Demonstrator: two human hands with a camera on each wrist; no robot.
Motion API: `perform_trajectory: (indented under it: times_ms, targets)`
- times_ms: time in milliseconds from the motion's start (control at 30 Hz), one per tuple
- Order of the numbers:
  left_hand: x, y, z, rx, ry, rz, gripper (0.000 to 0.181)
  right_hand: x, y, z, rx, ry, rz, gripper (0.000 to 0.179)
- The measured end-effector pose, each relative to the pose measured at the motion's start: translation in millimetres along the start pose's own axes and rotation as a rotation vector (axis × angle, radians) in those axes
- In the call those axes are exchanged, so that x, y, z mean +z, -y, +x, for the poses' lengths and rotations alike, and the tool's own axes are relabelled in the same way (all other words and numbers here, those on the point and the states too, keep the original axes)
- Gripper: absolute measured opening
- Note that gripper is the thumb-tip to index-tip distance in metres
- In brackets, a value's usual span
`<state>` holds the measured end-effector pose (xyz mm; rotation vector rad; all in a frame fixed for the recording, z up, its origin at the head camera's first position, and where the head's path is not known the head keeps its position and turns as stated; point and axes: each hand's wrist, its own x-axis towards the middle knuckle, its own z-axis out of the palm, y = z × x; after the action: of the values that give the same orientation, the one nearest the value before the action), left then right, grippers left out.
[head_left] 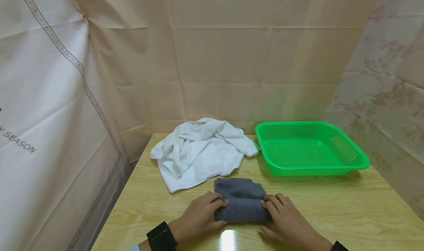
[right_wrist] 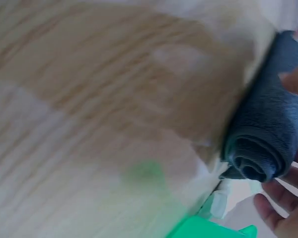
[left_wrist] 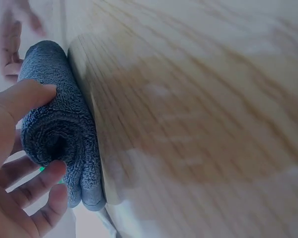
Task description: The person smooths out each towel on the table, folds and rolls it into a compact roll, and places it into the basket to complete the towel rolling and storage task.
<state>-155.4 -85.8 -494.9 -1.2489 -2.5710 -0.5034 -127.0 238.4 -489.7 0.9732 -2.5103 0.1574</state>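
A dark grey-blue towel (head_left: 243, 209) lies on the table near its front, its near part rolled up and a flat folded part (head_left: 236, 186) reaching away behind the roll. My left hand (head_left: 202, 212) grips the roll's left end, thumb on the near side and fingers over the top. At the right end my right hand (head_left: 288, 219) grips it in the same way. The left wrist view shows the spiral end of the roll (left_wrist: 57, 141) between thumb and fingers. In the right wrist view the other spiral end (right_wrist: 253, 158) shows beside the fingers.
A crumpled white towel (head_left: 205, 151) lies at the back left of the wooden table (head_left: 331, 203). To its right stands a green plastic basket (head_left: 311, 170) with perforated sides. Cloth curtains (head_left: 218, 59) hang behind the table and on both sides.
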Motion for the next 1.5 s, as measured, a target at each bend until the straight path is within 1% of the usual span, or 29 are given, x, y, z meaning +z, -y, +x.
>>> perform_trajectory:
  times_ms: [33,100,233,333,433,500,600,733,800,867,933,1000,1033,1100,1167,1233,1300,1333,1400,1500]
  targets:
    - [-0.3,-0.3,-0.1,0.003,-0.005,0.004,0.053,0.7,0.6,-1.0,-0.007,0.004,0.001,0.059]
    - [-0.5,-0.8,-0.5,0.009,-0.012,0.001,0.052,2.7,1.0,-2.1,-0.017,0.003,0.002,0.061]
    - [-0.8,-1.6,-0.6,-0.006,0.005,-0.045,0.049,6.5,0.6,-1.1,0.002,-0.024,0.027,0.050]
    - [-2.1,-0.5,0.6,-0.041,0.045,-0.099,0.046,6.3,-0.5,-0.2,0.055,-0.007,0.068,0.043]
    - [-2.5,2.1,2.0,-0.080,0.081,-0.160,0.043,4.2,-2.6,0.5,0.126,0.054,0.133,0.039]
    - [-2.1,4.1,2.6,-0.109,0.094,-0.209,0.040,2.7,-4.4,0.9,0.172,0.101,0.193,0.036]
    - [-1.7,6.0,3.3,-0.146,0.108,-0.306,0.035,1.3,-7.9,1.8,0.240,0.160,0.308,0.032]
    - [-3.1,5.9,4.2,-0.167,0.120,-0.415,0.033,-1.0,-12.9,4.5,0.331,0.245,0.496,0.032]
    - [-3.0,6.2,5.1,-0.165,0.123,-0.435,0.031,-1.9,-15.3,6.0,0.380,0.282,0.593,0.033]
    - [-2.9,7.1,6.2,-0.166,0.122,-0.450,0.029,-2.3,-17.3,7.3,0.410,0.299,0.692,0.035]
    - [-2.0,8.5,7.4,-0.160,0.105,-0.447,0.028,-1.5,-18.7,7.6,0.416,0.297,0.762,0.031]
    - [-0.4,9.9,7.4,-0.156,0.076,-0.419,0.029,0.1,-19.3,7.7,0.408,0.279,0.791,0.026]
    - [-0.1,10.2,7.0,-0.149,0.061,-0.394,0.030,0.4,-19.2,7.4,0.398,0.265,0.778,0.024]
    - [1.2,10.6,6.1,-0.123,0.029,-0.316,0.035,1.1,-17.9,6.6,0.375,0.227,0.690,0.019]
    - [1.4,10.4,5.4,-0.083,0.017,-0.220,0.044,1.3,-15.5,5.6,0.318,0.161,0.533,0.018]
    - [0.4,9.6,5.7,-0.032,0.017,-0.154,0.054,0.6,-12.9,3.9,0.248,0.087,0.355,0.019]
    - [-1.0,8.3,6.4,0.009,0.021,-0.121,0.063,-0.6,-10.3,2.0,0.169,0.017,0.221,0.022]
    - [-2.0,7.5,6.4,0.026,0.023,-0.111,0.065,-1.3,-9.3,1.3,0.132,-0.002,0.175,0.026]
    - [-3.4,6.0,6.3,0.045,0.021,-0.112,0.064,-2.8,-7.6,0.9,0.066,-0.007,0.130,0.038]
    - [-3.5,4.8,5.5,0.061,0.002,-0.109,0.061,-3.5,-5.7,2.1,-0.006,0.022,0.093,0.056]
